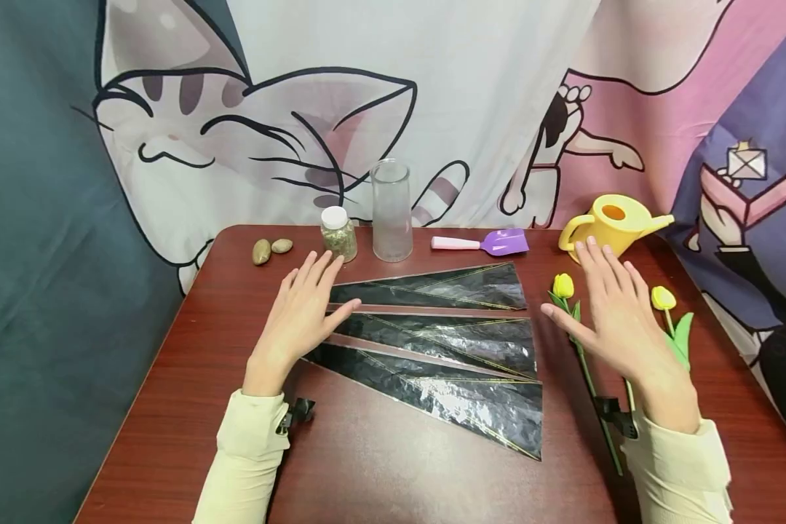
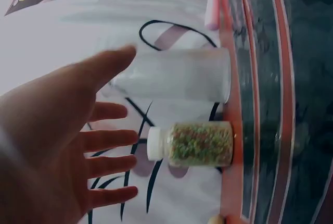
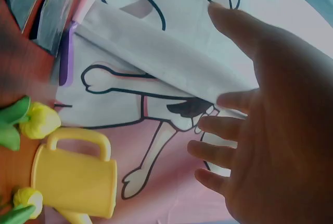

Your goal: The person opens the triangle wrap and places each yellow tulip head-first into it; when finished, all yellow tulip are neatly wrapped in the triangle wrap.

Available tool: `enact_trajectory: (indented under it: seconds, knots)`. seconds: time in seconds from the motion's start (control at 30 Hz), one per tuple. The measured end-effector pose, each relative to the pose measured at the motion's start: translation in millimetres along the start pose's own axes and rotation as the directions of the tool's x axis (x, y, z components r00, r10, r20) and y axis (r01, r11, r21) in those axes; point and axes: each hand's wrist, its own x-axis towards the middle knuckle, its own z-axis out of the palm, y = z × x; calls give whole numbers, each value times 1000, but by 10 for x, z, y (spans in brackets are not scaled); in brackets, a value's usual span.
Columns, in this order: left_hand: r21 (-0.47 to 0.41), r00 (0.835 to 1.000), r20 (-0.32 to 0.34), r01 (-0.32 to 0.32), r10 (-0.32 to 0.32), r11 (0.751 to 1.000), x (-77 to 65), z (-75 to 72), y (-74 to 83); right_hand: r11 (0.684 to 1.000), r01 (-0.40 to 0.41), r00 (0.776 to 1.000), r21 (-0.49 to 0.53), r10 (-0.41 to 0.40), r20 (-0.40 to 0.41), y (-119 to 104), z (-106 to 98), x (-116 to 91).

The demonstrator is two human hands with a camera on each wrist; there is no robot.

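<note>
My left hand (image 1: 304, 309) hovers with fingers spread at the left end of three black wrapping sheets (image 1: 445, 342), holding nothing. Just beyond its fingertips stands a white-capped jar (image 1: 339, 236) of small green bits, which the left wrist view shows as mixed-colour granules (image 2: 200, 143). Beside the jar is an upright clear glass cylinder (image 1: 393, 211). My right hand (image 1: 618, 320), also spread and holding nothing, is above two yellow artificial tulips (image 1: 563, 286), partly hiding their stems. A yellow watering can (image 1: 612, 218) stands beyond its fingers; the right wrist view shows the can (image 3: 75, 179) too.
Two brownish stones (image 1: 262, 252) lie at the back left of the wooden table (image 1: 190, 378). A purple scoop (image 1: 504, 241) with a pink handle lies along the back, between the cylinder and the can. A cartoon-cat curtain (image 1: 498, 94) hangs behind the table.
</note>
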Motion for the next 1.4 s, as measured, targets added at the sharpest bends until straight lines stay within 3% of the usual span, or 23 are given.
enact_trajectory:
  seconds: [0.1,0.23,0.47,0.77,0.93,1.07,1.4]
  knots:
    - [21,996,-76,-44,45,999,109,53,96,998,-15,999,61,17,-28,55,-82,-76]
    - [36,988,-93,-121,123,992,394,155,326,988,-89,995,123,94,-40,128,-153,-235]
    - [43,974,9,-226,225,973,965,444,829,956,-277,961,94,276,21,214,-56,-482]
    - [32,956,161,-255,247,966,1441,959,1290,950,-310,949,36,307,74,169,174,-685]
    - [-4,952,213,-226,221,974,1577,1195,1468,939,-344,928,1,339,156,156,233,-710]
    - [21,951,237,-211,200,977,1605,1319,1537,930,-367,908,5,356,221,168,256,-722]
    - [25,947,246,-218,206,976,1596,1432,1603,918,-397,875,18,373,309,204,261,-780]
